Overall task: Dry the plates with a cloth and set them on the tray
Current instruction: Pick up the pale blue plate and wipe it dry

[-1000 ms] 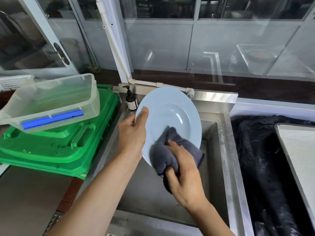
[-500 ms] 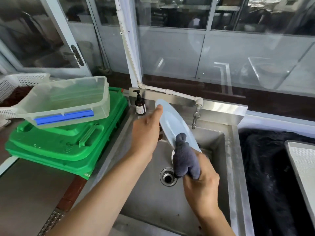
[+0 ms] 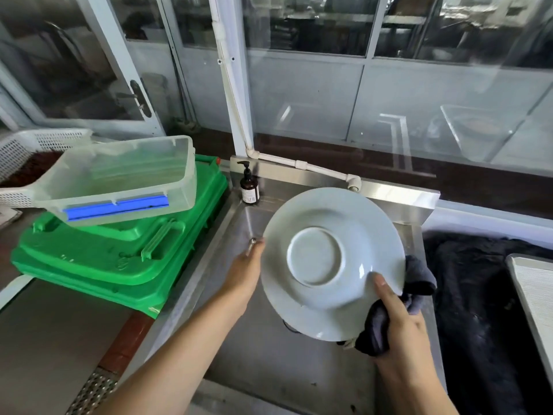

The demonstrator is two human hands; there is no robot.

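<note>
**Plate being held over the sink, underside up**

A pale blue plate (image 3: 332, 262) is being held above the steel sink (image 3: 269, 354), tilted so that its underside and round foot ring are being shown to the camera. Its left rim is being gripped by the left hand (image 3: 244, 271), most of whose fingers are hidden behind the plate, so their exact lie cannot be told. The lower right rim is being pinched by the right hand (image 3: 404, 327), with the thumb laid on the plate's underside. A dark grey cloth (image 3: 416, 283) is being clutched in the same hand, bunched against the far side of the plate and showing beyond its right edge and below it.

A brown pump bottle (image 3: 249, 187) is being kept at the sink's back left corner, just beside a white pipe (image 3: 305, 166) running along the back ledge. On the counter (image 3: 45, 339) to the left, green trays (image 3: 119, 253) are being stacked, with a clear plastic tub (image 3: 125, 175) with a blue strip resting on top. A white basket (image 3: 24, 151) is standing behind them. To the right of the sink, a dark cloth (image 3: 478, 310) is lying spread out, with a pale tray (image 3: 535, 295) at the frame's edge.
</note>
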